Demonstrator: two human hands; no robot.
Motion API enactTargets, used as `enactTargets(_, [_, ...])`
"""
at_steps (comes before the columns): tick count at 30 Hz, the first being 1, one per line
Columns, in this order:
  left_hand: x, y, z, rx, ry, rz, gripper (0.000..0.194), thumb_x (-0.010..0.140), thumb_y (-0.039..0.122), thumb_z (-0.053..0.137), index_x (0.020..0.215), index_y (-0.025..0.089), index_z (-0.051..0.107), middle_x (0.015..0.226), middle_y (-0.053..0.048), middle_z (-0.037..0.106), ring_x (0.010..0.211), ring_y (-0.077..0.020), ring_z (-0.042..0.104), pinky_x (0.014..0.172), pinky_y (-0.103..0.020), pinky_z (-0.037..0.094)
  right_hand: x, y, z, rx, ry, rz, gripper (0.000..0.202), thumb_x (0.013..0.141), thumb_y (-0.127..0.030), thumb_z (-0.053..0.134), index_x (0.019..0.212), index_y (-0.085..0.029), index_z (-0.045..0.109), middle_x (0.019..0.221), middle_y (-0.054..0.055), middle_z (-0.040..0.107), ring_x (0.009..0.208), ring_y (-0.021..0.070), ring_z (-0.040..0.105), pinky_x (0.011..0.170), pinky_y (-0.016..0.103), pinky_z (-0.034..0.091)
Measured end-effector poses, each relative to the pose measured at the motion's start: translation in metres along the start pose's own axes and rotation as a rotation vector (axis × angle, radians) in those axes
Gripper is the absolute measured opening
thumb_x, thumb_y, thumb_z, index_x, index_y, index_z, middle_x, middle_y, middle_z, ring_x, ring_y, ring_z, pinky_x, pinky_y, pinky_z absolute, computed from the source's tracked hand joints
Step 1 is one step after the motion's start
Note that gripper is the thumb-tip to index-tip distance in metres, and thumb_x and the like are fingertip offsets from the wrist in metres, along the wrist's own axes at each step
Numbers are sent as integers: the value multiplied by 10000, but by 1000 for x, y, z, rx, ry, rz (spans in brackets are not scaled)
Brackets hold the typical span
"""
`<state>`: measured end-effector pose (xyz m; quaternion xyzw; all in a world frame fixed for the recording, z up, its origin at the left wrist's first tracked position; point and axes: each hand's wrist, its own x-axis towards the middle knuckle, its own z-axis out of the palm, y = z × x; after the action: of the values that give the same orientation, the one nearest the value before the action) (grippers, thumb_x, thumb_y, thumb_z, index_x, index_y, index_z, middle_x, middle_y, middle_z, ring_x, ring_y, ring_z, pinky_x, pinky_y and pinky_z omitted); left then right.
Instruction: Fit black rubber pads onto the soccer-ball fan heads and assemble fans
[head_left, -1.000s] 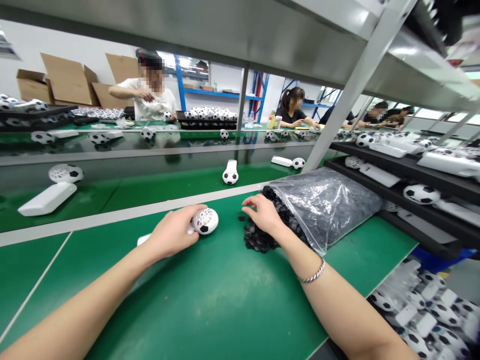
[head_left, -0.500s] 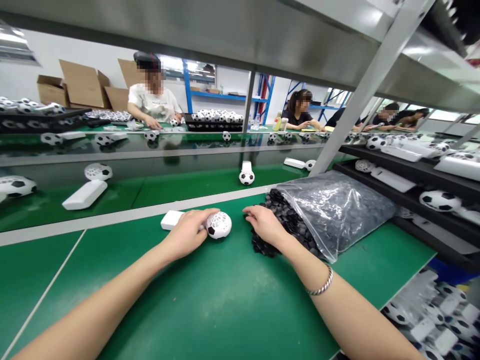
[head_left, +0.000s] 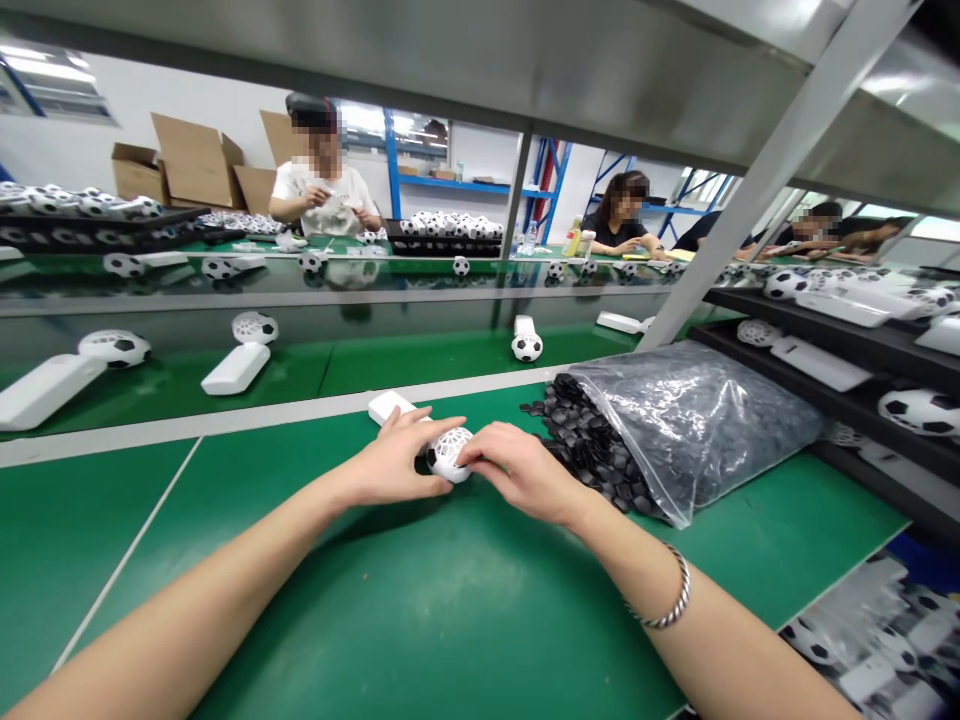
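A white handheld fan with a football-shaped head lies on the green work surface, its handle pointing to the back left. My left hand grips the round head between thumb and fingers, partly covering the handle. At the right side of the head, the fingertips of my right hand are pinched together against it. Whatever is between them, if anything, is hidden. Just beyond my right hand, small black plastic pieces spill from a clear plastic bag lying on its side.
Behind a pale rail, a green conveyor carries several similar fans. Dark trays of fans stand at the right beside a slanted metal post. A metal shelf spans overhead. Several co-workers sit across the line.
My right hand has moved left from the black pieces to the fan's head. My left hand has opened wider around the head. The view has shifted slightly, and the fans on the conveyor appear farther right.
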<state>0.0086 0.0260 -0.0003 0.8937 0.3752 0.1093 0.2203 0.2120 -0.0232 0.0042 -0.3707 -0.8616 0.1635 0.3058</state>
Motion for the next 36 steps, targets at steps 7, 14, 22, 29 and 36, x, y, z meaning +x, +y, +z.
enactTargets(7, [3, 8, 5, -35, 65, -67, 668, 686, 624, 552, 1246, 271, 456, 1313, -30, 455, 1294, -317, 211, 1051, -526, 94, 1, -5, 12, -23, 63, -15, 186, 852, -119, 439, 945, -223, 562, 924, 15, 630, 842, 148, 533, 781, 294, 409])
enactTargets(14, [1, 9, 3, -60, 73, -79, 643, 691, 558, 592, 1249, 270, 452, 1299, -46, 465, 1291, -323, 215, 1047, -526, 120, 0, 0, 21, 208, 236, 160, 193, 781, -165, 552, 967, -216, 549, 970, 33, 564, 925, 150, 528, 784, 281, 453])
enactTargets(22, [1, 11, 4, -30, 86, -83, 641, 683, 541, 608, 1251, 290, 449, 1278, -61, 482, 1285, -334, 226, 1039, -553, 99, 1, 8, 27, 379, 148, 331, 311, 789, -238, 547, 1093, -207, 485, 1109, 53, 545, 1018, 158, 519, 806, 291, 470])
enactTargets(29, [3, 12, 7, -41, 124, -94, 588, 707, 489, 601, 1237, 274, 467, 1255, -77, 500, 1273, -322, 257, 1036, -553, 109, 2, 8, 28, 492, 129, 376, 356, 802, -244, 528, 1144, -209, 435, 1181, 68, 531, 1092, 166, 507, 851, 308, 473])
enactTargets(36, [1, 13, 9, -104, 156, -92, 668, 628, 554, 654, 1210, 262, 502, 1227, -102, 521, 1254, -337, 286, 1027, -542, 150, 0, 14, 32, 541, 126, 450, 419, 795, -300, 535, 1182, -209, 406, 1262, 117, 476, 1150, 217, 477, 894, 395, 461])
